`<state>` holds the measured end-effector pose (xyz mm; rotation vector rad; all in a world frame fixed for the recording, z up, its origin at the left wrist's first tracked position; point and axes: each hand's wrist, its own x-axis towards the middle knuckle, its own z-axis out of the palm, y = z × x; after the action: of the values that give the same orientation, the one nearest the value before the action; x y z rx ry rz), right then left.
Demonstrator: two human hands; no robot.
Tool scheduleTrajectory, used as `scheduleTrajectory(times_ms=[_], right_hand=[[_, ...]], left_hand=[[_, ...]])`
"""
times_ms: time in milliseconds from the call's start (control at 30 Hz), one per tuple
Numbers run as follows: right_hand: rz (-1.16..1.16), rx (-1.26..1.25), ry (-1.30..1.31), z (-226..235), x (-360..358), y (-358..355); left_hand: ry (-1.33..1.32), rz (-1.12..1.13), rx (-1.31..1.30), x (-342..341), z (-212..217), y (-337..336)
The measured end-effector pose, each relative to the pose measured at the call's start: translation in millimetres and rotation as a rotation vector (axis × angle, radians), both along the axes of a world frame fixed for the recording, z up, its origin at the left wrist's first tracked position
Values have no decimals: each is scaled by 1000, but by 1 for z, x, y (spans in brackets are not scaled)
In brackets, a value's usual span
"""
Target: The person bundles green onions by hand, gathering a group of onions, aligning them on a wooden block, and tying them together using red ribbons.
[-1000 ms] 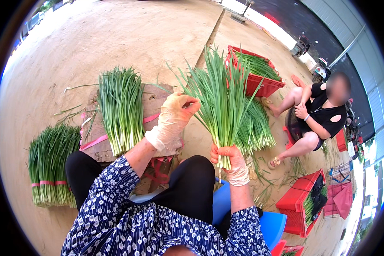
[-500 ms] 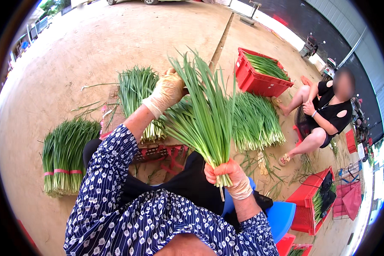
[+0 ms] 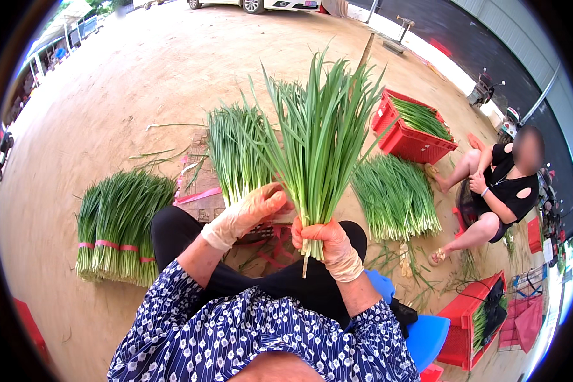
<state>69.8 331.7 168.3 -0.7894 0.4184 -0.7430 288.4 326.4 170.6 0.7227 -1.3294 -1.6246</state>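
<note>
In front of my lap, my right hand (image 3: pixel 328 240), in a thin orange-tinted glove, is closed round the pale lower stems of a bunch of garlic chives (image 3: pixel 325 134). The leaves fan upward and stem ends poke out below the fist. My left hand (image 3: pixel 253 211), gloved likewise, is beside the bunch on its left, fingers curved and apart; some fingertips are hidden near the stems. Just beyond it, a loose pile of chives (image 3: pixel 235 149) lies on a low brown board (image 3: pixel 200 210) with pink ribbon (image 3: pixel 198 195) on it.
Tied chive bundles (image 3: pixel 118 223) stand at the left. More chives (image 3: pixel 395 197) lie on the right, before a red crate (image 3: pixel 417 143) of greens. A seated person (image 3: pixel 503 184) is at the far right. Another red crate (image 3: pixel 461 318) and a blue stool (image 3: pixel 428 340) are near my right.
My left hand has come back from the far pile to beside the held bunch. The bunch has turned more upright, and my right hand has shifted slightly left and up.
</note>
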Motion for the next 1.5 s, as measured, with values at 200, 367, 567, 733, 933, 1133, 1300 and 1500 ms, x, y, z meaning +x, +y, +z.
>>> scheduleTrajectory(times_ms=[200,367,567,733,933,1133,1300,1500], right_hand=[[29,-300,348,-19,16,-40],[16,-500,551,-18,16,-101],[-91,-755,585,-34,15,-153],[-144,-663,594,-66,11,-178],[-286,-673,521,-74,19,-178],[-345,-680,450,-67,12,-177],[-420,-713,494,-60,14,-182],[-508,-657,168,-48,13,-188]], left_hand=[[569,74,214,-10,26,-70],[517,334,10,-20,30,-99],[335,422,-210,-32,16,-121],[-27,402,-137,-36,-44,-135],[3,437,-136,-57,-32,-140],[56,381,-178,-65,-16,-141],[-5,392,-119,-67,-19,-147],[-124,416,-183,-96,24,-170]])
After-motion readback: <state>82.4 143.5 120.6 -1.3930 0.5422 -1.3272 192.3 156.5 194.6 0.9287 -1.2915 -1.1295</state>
